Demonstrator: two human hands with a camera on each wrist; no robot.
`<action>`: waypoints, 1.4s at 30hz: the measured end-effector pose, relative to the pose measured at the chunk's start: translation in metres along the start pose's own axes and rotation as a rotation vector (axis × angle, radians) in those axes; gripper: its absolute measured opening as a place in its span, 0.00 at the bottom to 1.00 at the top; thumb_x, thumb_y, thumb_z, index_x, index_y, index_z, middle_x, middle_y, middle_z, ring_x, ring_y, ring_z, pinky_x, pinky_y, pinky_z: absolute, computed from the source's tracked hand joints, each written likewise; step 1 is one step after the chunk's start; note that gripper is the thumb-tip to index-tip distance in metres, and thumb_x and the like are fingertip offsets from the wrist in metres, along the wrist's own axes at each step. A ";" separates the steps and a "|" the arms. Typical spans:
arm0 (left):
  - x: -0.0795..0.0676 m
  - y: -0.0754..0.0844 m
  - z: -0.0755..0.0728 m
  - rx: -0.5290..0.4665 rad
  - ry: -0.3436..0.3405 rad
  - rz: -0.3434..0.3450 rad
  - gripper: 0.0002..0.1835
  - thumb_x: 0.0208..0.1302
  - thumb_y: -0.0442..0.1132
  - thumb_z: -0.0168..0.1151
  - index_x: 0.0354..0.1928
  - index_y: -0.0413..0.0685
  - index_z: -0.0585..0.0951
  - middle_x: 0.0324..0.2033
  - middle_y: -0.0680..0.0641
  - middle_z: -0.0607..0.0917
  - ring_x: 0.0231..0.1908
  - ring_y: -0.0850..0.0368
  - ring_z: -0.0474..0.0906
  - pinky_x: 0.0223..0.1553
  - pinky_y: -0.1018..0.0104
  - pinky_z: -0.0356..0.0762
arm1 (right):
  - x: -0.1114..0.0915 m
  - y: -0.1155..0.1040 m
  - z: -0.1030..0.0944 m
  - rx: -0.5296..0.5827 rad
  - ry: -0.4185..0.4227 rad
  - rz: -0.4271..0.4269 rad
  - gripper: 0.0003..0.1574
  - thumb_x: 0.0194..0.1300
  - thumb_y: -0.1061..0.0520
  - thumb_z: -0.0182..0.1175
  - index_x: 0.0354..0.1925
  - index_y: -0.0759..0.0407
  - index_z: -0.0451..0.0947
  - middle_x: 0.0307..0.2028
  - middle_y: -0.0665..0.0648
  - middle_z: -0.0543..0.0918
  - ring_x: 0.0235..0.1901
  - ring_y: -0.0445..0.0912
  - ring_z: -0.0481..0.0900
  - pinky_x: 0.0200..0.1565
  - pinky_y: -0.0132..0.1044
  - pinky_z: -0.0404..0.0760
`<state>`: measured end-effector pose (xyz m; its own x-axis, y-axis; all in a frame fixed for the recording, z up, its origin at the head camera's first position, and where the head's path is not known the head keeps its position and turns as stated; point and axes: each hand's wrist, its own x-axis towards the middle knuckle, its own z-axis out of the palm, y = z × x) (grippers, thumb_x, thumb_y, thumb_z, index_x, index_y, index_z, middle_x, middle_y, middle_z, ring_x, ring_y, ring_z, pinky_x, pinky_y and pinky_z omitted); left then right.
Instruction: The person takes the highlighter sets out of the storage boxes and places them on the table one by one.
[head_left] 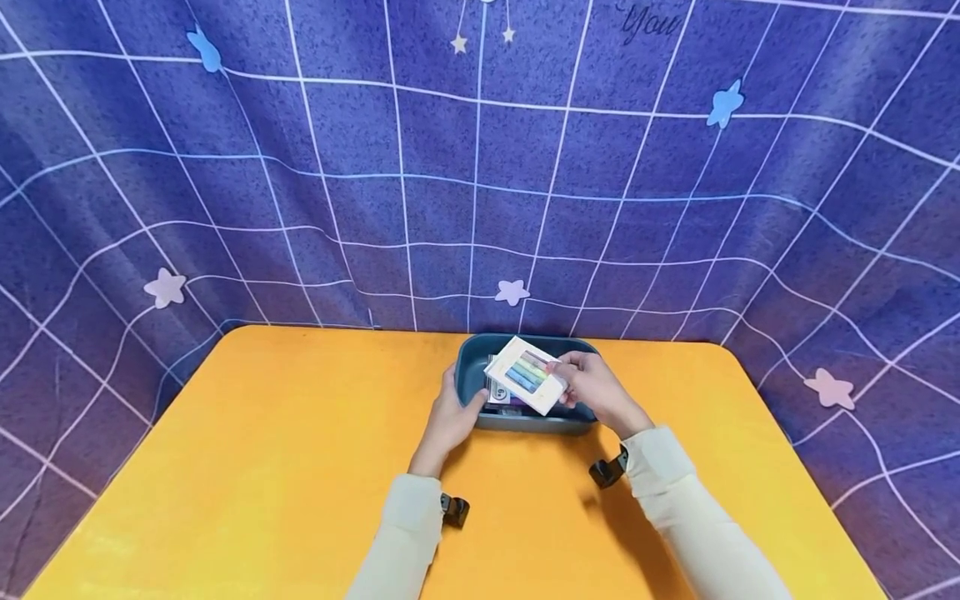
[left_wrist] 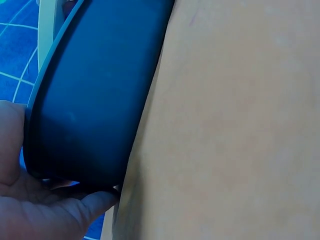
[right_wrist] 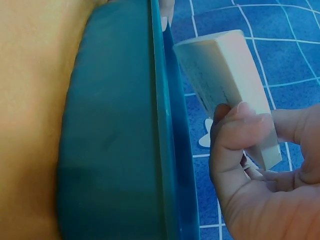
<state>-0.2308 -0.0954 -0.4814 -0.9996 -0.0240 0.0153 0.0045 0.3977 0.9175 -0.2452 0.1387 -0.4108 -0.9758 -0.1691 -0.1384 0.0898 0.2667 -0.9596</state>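
Fingers of the right hand [head_left: 597, 390] are bent around one end of a white windowed box [head_left: 553, 388] – thumb and fingertips pinch it firmly. Through the window one can see slim coloured sticks [head_left: 527, 371], in blue, green, yellow and purple tones; if they are pens or chalks, I cannot tell. The box is tilted and held over the blue-green plastic bin [head_left: 540, 425]; in the right wrist view it appears apart from the rim.

The left hand [head_left: 452, 414] grips the left end of the bin, with its thumb near the front corner and other fingers along the outer side. Inside the bin, partly covered by the box, lies a printed package [head_left: 497, 393] with purple on it.

The bin stands at the far edge of a yellow table [head_left: 300, 442] – behind it hangs a blue-purple curtain [head_left: 360, 204] with grid lines and stars.
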 end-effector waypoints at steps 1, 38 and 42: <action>0.000 0.000 0.000 0.000 0.000 -0.001 0.41 0.71 0.46 0.61 0.78 0.46 0.53 0.72 0.33 0.68 0.72 0.35 0.65 0.72 0.36 0.62 | -0.001 0.000 0.000 0.004 -0.005 0.000 0.13 0.74 0.59 0.53 0.41 0.71 0.72 0.22 0.52 0.78 0.17 0.41 0.72 0.22 0.29 0.72; 0.001 0.001 -0.001 0.003 -0.011 -0.025 0.41 0.71 0.48 0.60 0.78 0.48 0.52 0.72 0.34 0.68 0.72 0.36 0.66 0.72 0.35 0.62 | -0.018 -0.007 0.017 0.193 0.060 -0.052 0.14 0.75 0.59 0.50 0.49 0.71 0.66 0.25 0.48 0.83 0.18 0.41 0.76 0.23 0.29 0.77; 0.002 0.000 -0.001 0.009 -0.013 -0.030 0.41 0.71 0.48 0.60 0.78 0.48 0.52 0.72 0.34 0.68 0.72 0.36 0.66 0.72 0.35 0.62 | -0.019 -0.005 0.019 0.194 0.065 -0.049 0.13 0.75 0.59 0.51 0.48 0.71 0.66 0.24 0.48 0.83 0.17 0.41 0.76 0.23 0.29 0.77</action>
<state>-0.2324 -0.0961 -0.4812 -0.9996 -0.0241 -0.0173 -0.0256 0.4053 0.9138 -0.2235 0.1224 -0.4084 -0.9903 -0.1141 -0.0799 0.0721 0.0710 -0.9949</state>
